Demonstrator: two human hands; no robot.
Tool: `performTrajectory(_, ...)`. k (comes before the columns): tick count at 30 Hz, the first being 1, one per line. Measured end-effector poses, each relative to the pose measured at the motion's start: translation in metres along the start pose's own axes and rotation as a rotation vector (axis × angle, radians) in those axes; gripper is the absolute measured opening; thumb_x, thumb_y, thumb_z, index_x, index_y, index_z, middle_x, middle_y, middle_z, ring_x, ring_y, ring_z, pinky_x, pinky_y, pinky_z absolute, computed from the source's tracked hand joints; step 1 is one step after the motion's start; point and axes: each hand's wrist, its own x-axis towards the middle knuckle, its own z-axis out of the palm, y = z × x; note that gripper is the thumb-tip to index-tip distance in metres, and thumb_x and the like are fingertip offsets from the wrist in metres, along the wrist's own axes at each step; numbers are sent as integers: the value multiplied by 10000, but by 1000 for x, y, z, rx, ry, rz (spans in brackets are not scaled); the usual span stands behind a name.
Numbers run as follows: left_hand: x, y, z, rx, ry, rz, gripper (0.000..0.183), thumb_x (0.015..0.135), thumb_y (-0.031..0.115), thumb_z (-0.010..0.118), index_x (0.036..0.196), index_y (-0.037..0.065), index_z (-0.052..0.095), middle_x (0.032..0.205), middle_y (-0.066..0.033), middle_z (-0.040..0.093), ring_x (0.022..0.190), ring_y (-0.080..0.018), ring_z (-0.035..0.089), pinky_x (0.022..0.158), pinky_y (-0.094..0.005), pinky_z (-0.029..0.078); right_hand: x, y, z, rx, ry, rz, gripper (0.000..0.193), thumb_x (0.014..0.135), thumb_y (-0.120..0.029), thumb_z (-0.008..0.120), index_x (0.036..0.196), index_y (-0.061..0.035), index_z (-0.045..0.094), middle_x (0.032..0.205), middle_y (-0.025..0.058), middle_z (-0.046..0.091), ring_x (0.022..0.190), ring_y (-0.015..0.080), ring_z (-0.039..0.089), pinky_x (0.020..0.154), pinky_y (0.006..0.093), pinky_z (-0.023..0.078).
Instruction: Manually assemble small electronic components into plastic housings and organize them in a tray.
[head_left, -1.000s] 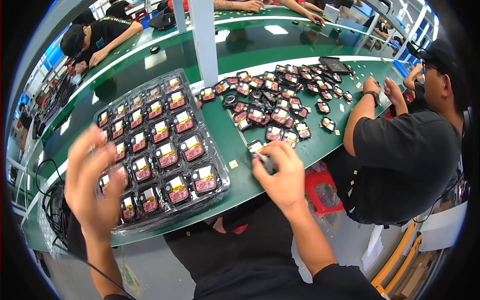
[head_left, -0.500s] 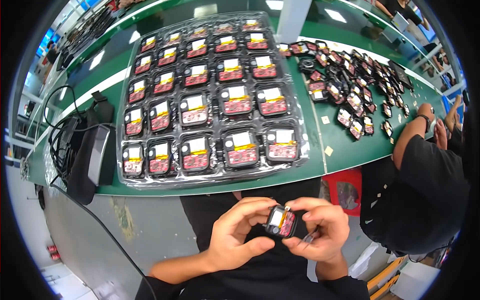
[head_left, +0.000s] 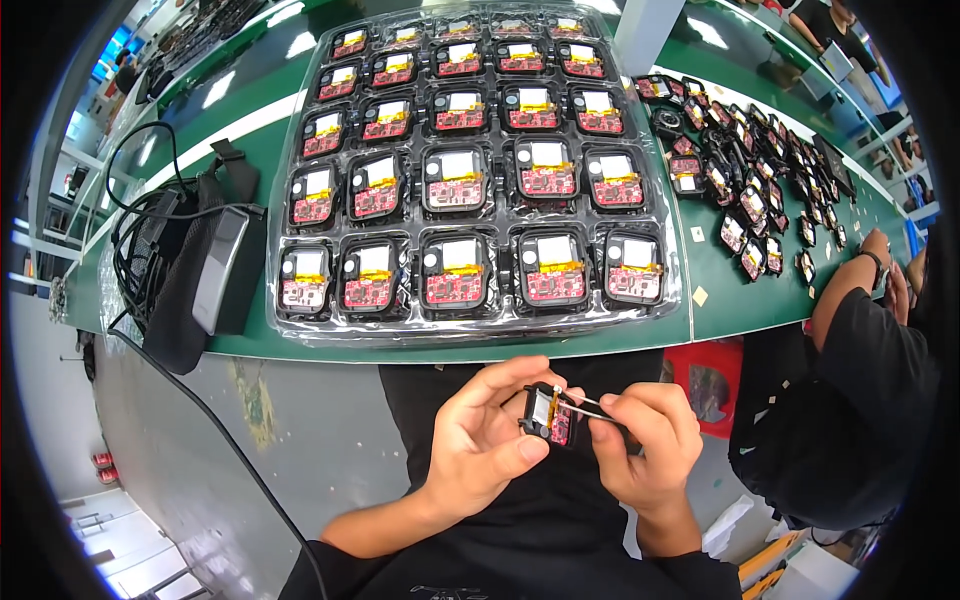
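Below the table's front edge, my left hand (head_left: 480,440) is closed around the edges of a small black device housing (head_left: 550,418). The housing is open-faced and tilted, with a white block, a strip of yellow tape and a red circuit board inside. My right hand (head_left: 652,440) pinches a pair of thin silvery tweezers (head_left: 588,404) between thumb and fingers. The tweezers' tips reach the upper part of the device, near a small white piece by the yellow tape. Whether they grip that piece is too small to tell.
A clear plastic tray (head_left: 480,333) holding rows of similar devices lies on the green table (head_left: 400,350). At right is a pile of loose devices (head_left: 755,190). A black bag (head_left: 180,300) with cables lies left. A co-worker's arm (head_left: 845,295) rests at far right, near a red stool (head_left: 735,410).
My right fingers have left the device's edge. The tweezers, earlier tucked in that hand, now point at the device's upper part. My left hand keeps its hold, and the view has shifted.
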Motion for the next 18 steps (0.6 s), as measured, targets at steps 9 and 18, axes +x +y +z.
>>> performTrajectory(9,0,-1,1,120,80,-9,608,816,183,828,1306,-27,537,1313,-187,541,1226,-354,601,1065,-493,493,-4,10,8,-218,122,-175,332,644,24,824,955,-52,738,817,42,600,551,166,523,493,285,404)
performTrajectory(18,-1,-7,-3,98,36,-11,580,837,178,812,1307,-23,538,1328,-187,524,1222,-365,601,1027,-508,519,-6,14,9,-143,117,-170,332,628,59,829,936,-27,739,802,57,625,549,175,550,480,283,413)
